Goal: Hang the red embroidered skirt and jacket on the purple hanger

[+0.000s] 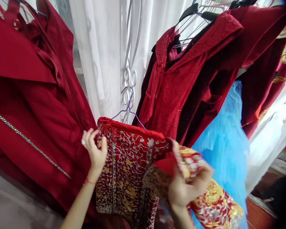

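Note:
A red skirt (127, 165) with dense silver and gold embroidery hangs from a purple wire hanger (128, 109) in the middle of the head view. Its red waistband (133, 128) tilts down to the right. At the skirt's upper left edge is my left hand (94, 148), fingers apart and slightly bent, wearing a ring; no cloth shows in its grasp. My right hand (189, 186), blurred by motion, grips a folded embroidered flap (192, 159) at the skirt's right side. Below that hand, more gold-embroidered red cloth (215, 203) spreads to the right.
Dark red gowns (38, 105) hang close on the left, one with a glittering trim (26, 138). To the right hang a red patterned dress (171, 92) and a light blue tulle dress (226, 143). White curtains (92, 54) and a white scrolled metal stand (128, 76) are behind.

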Available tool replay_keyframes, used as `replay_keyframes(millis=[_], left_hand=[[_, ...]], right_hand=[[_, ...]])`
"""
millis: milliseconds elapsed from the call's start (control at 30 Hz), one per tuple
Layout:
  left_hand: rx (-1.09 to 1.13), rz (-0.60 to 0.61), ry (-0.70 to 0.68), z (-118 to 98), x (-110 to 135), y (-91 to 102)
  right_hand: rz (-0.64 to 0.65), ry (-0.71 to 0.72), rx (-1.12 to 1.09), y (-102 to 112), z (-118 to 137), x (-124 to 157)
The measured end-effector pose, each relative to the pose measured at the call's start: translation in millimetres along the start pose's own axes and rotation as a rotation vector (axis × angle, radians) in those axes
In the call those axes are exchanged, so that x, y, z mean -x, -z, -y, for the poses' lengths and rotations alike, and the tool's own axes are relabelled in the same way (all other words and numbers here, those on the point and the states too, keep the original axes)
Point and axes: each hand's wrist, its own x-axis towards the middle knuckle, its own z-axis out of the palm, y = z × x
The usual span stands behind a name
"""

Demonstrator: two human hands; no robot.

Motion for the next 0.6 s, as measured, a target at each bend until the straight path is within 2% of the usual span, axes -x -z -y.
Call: replay_keyframes(millis=[33,67,100,167,233,300,433,500,567,600], left_hand=[[0.118,0.154,0.01,-20.5,20.5,0.6],[0.258,0.401,0.072,-37.4,39.6,2.2],[0.409,0.657,0.191,-49.7,56.3,4.6],[0.646,0.949,0.418,-59.9,79.8,10.7],[0.767,1.117,0.504,-55.3,90.3,16.1],[0.77,1.173,0.519,-45.6,92.6,19.1],[0.607,1.007,0.727,-36.8,94.5,21.2],[0.582,1.015,0.734,-37.7,97.5,25.6],[0.602,1.086,0.684,-37.4,101.4,34.0],[0.614,1.115,0.664,-35.7,103.7,39.7]], right_hand=[[0.028,0.09,0.016,-15.7,14.7,26.5],[0.062,0.142,0.021,-28.6,26.4,51.5],[0.091,0.169,0.014,-38.0,34.8,73.9],[0.146,0.133,0.041,-45.8,42.4,108.8],[0.249,0.077,0.064,-40.5,41.8,129.3],[0.415,0.052,0.061,-26.8,38.7,137.4],[0.708,0.118,0.051,11.6,37.9,128.3],[0.833,0.138,0.01,34.0,38.5,116.8],[0.9,0.121,-0.075,56.3,35.1,104.9],[0.871,0.09,-0.119,66.1,30.9,100.3]])
